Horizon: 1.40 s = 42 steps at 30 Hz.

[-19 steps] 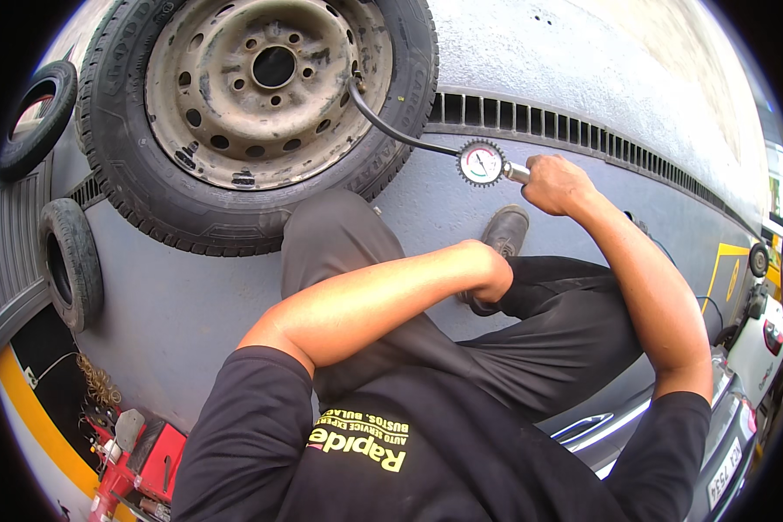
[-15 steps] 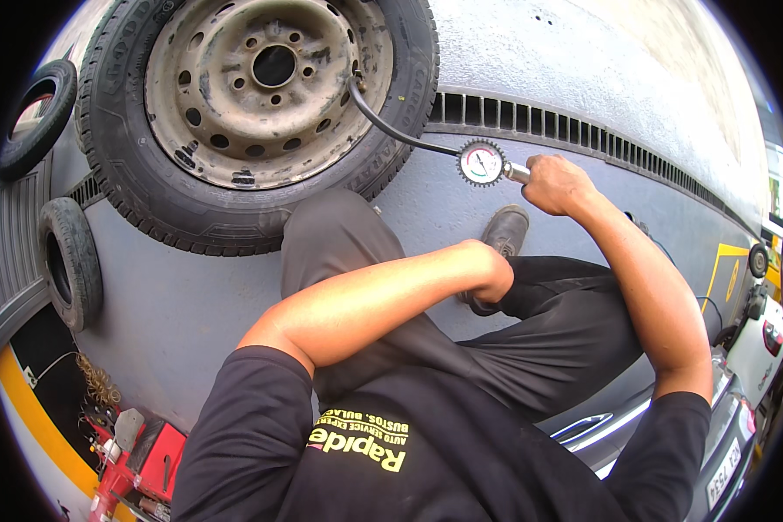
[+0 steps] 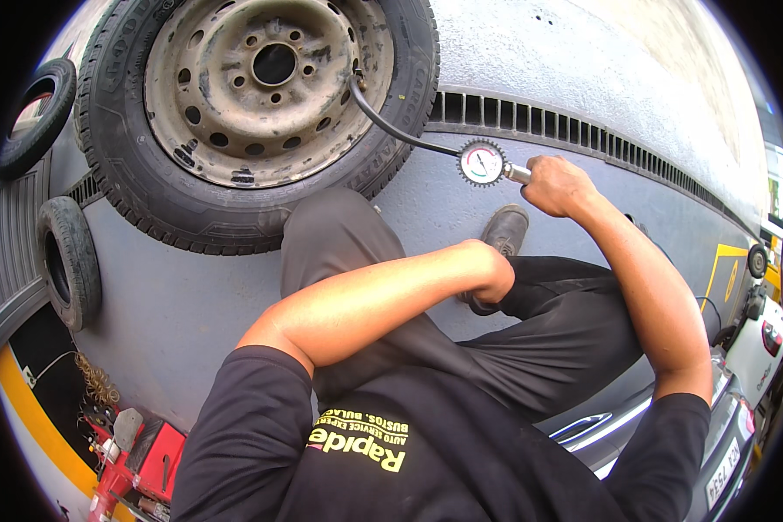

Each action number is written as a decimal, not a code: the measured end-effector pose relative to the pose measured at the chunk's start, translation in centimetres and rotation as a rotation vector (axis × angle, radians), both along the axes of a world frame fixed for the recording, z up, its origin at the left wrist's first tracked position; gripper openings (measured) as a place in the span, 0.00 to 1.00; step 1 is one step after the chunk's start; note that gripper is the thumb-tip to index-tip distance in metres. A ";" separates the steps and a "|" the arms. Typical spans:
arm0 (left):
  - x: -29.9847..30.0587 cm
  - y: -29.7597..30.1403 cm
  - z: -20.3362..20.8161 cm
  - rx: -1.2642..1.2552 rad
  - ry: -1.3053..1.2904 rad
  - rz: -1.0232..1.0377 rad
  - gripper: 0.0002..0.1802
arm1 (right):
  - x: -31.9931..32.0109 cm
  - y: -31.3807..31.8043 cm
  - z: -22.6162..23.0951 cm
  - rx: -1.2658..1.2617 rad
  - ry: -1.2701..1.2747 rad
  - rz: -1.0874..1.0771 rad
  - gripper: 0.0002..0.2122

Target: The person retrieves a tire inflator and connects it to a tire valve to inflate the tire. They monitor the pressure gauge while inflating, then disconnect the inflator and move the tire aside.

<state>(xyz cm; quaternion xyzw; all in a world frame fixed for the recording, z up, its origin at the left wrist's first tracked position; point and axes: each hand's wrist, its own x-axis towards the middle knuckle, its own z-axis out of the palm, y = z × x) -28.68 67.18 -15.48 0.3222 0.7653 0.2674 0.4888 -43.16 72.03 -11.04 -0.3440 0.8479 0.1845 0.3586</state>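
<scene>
My right hand [image 3: 557,185] is closed around the metal handle of a tire inflator gauge [image 3: 481,163], with its round white dial facing up. From the gauge a black hose [image 3: 398,132] curves left to the valve area on a worn steel wheel rim [image 3: 226,161]. The rim sits inside a large black tire [image 3: 122,161], beside my left knee. My left hand [image 3: 493,271] is bent down at the wrist by my right lower leg. Its fingers are hidden, so what it touches or holds does not show.
Two loose tires stand at the left, one higher up [image 3: 13,157] and one below it [image 3: 72,296]. A floor drain grate [image 3: 565,128] runs behind the gauge. Red machinery [image 3: 161,461] is at the lower left. A grey car [image 3: 726,418] is close on the right.
</scene>
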 end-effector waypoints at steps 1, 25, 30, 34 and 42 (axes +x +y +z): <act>0.0 0.0 0.0 -0.002 0.000 0.005 0.12 | 0.0 0.0 -0.1 -0.002 0.001 -0.002 0.15; 0.0 0.1 0.2 -0.001 -0.008 0.005 0.12 | -0.2 0.6 -0.1 -0.043 -0.024 -0.022 0.15; -0.1 0.2 0.3 -0.004 -0.003 0.000 0.13 | -0.2 0.9 -0.4 -0.052 -0.019 -0.029 0.15; -0.3 0.5 -0.1 -0.009 -0.005 -0.027 0.13 | -0.4 1.0 -0.5 -0.052 -0.025 -0.036 0.15; -0.7 0.8 -0.3 0.024 0.006 -0.020 0.14 | 0.4 0.9 0.6 -0.069 -0.009 -0.019 0.16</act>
